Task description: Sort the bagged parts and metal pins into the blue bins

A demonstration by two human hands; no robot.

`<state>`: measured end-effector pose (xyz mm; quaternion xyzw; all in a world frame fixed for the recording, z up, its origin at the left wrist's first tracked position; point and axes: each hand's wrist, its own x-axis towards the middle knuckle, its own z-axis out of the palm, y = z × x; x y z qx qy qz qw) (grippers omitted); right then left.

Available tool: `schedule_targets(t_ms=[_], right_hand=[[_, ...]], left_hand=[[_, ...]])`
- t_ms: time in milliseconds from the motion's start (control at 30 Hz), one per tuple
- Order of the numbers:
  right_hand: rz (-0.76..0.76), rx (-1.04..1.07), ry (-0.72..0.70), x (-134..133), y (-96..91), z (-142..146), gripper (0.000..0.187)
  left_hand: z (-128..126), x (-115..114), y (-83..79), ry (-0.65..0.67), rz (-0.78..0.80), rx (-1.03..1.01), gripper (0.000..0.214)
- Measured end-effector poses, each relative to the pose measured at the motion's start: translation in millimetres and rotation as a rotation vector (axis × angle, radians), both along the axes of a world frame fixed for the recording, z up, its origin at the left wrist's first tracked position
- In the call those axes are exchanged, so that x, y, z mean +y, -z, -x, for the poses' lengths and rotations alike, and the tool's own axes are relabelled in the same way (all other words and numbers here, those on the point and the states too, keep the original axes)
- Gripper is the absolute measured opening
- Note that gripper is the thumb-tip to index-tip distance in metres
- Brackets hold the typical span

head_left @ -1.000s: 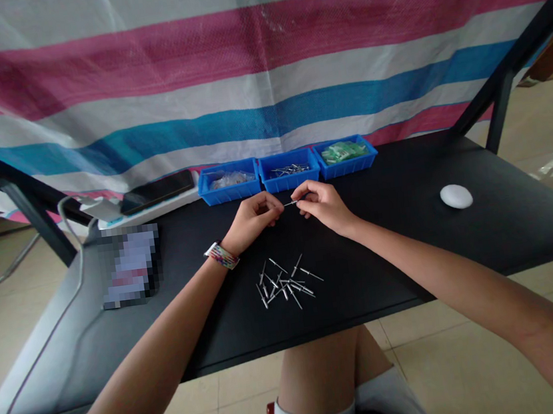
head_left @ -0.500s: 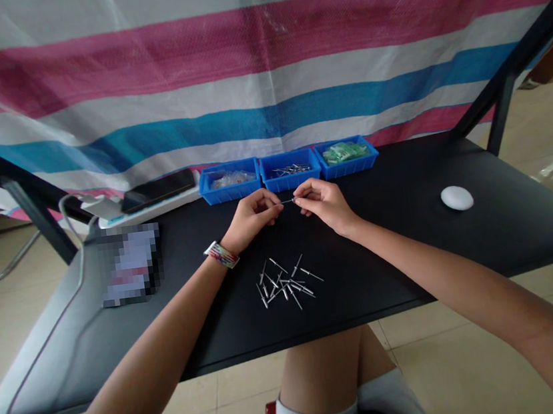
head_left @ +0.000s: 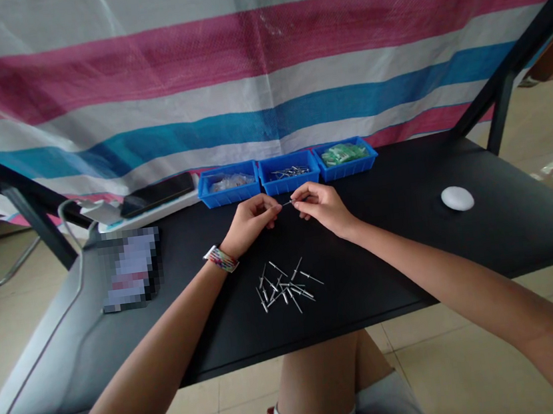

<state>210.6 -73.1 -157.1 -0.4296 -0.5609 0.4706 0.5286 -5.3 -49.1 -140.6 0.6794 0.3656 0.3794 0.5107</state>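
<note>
My left hand (head_left: pixel 251 221) and my right hand (head_left: pixel 321 206) meet above the black table (head_left: pixel 412 244), just in front of the blue bins. Both are pinched on a thin metal rivet (head_left: pixel 287 202) held level between them, the left on one end and the right on the other. What the left fingertips hold besides the pin is too small to make out. A loose pile of several rivets (head_left: pixel 285 286) lies on the table nearer to me, below the hands. A beaded band is on my left wrist (head_left: pixel 221 259).
Three blue bins stand at the table's back: one with clear bags (head_left: pixel 228 183), one with rivets (head_left: pixel 289 171), one with green pieces (head_left: pixel 345 156). A white round object (head_left: pixel 457 198) lies right. A phone (head_left: pixel 158 192), power strip, cable and a blurred item (head_left: pixel 130 270) lie left.
My hands have closed in on each other, so less of the rivet shows between them. The right hand's fingers have slid toward the left hand. The pile has not moved.
</note>
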Motion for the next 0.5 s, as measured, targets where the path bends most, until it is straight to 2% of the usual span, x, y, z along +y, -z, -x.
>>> schedule_targets(t_ms=[300, 367, 500], right_hand=[[-0.021, 0.011, 0.029, -2, -0.4, 1, 0.021], [-0.065, 0.002, 0.079, -2, -2.4, -1, 0.02], [-0.217, -0.032, 0.282, 10, -7.0, -12, 0.023]], left_hand=[[-1, 0, 0.8, 0.0, 0.003, -0.031, 0.031], [-1, 1, 1.4, 0.0, 0.021, -0.056, 0.031], [-1, 1, 2.2, 0.0, 0.07, -0.092, 0.03]])
